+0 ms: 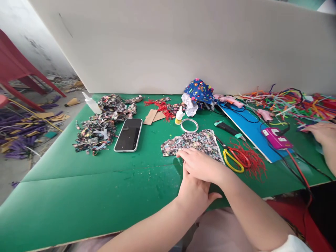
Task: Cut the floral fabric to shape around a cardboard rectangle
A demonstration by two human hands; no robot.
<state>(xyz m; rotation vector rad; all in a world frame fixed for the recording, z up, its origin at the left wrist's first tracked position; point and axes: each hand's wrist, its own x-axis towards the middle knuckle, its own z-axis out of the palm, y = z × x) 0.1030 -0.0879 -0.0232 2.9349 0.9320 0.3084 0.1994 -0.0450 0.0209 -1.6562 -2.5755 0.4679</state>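
My right hand (pixel 201 164) lies across my left hand (pixel 193 192), over the near edge of a dark floral fabric piece (pixel 196 141). The right fingers rest flat over the left ones and hide most of them. My left thumb sticks out to the right, away from the palm. No held object shows in either hand. To the right of the fabric are scissors (pixel 233 160) with yellow and red handles, beside a tangle of red strings (pixel 256 162). Behind it stand a white ring (pixel 189 120), lying flat, and a small glue bottle (pixel 179 116), upright.
A phone (pixel 128 134) and floral scraps (pixel 97 129) lie left, near a white squeeze bottle (pixel 91 103). Rightward are a utility knife (pixel 229 130), a blue board (pixel 246 129), a magenta box (pixel 276 138) with cables and coloured strips (pixel 286 101). Another person's hand (pixel 321 131) is far right.
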